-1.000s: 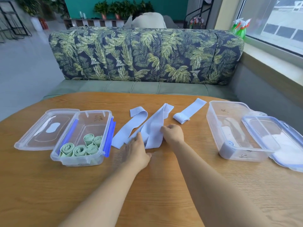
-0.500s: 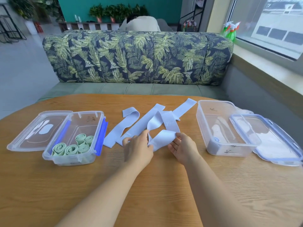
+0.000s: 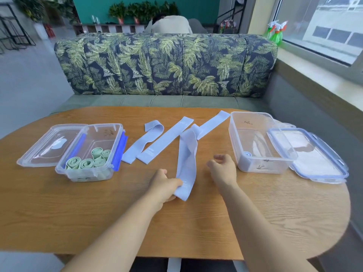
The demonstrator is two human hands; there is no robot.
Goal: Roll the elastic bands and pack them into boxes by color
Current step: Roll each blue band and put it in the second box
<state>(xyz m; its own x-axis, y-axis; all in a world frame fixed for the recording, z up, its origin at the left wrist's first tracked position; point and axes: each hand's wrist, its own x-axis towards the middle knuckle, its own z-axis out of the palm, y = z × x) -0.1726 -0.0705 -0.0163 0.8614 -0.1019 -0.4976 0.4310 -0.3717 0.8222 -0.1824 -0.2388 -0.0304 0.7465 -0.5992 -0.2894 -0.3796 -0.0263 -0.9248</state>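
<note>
My left hand (image 3: 164, 185) pinches the near end of a pale blue elastic band (image 3: 187, 160) that stretches away from me across the wooden table (image 3: 216, 232). My right hand (image 3: 223, 169) hovers just right of that band with loosely curled fingers, holding nothing. Three more blue bands (image 3: 165, 142) lie flat further back. The left clear box (image 3: 92, 154) holds several rolled green bands (image 3: 86, 162). The right clear box (image 3: 257, 142) holds one rolled blue band (image 3: 247, 154) at its near left corner.
The left box's lid (image 3: 49, 146) lies open to its left; the right box's blue-rimmed lid (image 3: 310, 154) lies to its right, near the table edge. A leaf-patterned sofa (image 3: 167, 65) stands behind the table, with a person seated beyond it.
The band was drawn out of the pile toward me and now lies straightened. My right hand let go of it and moved right; my left hand keeps the near end.
</note>
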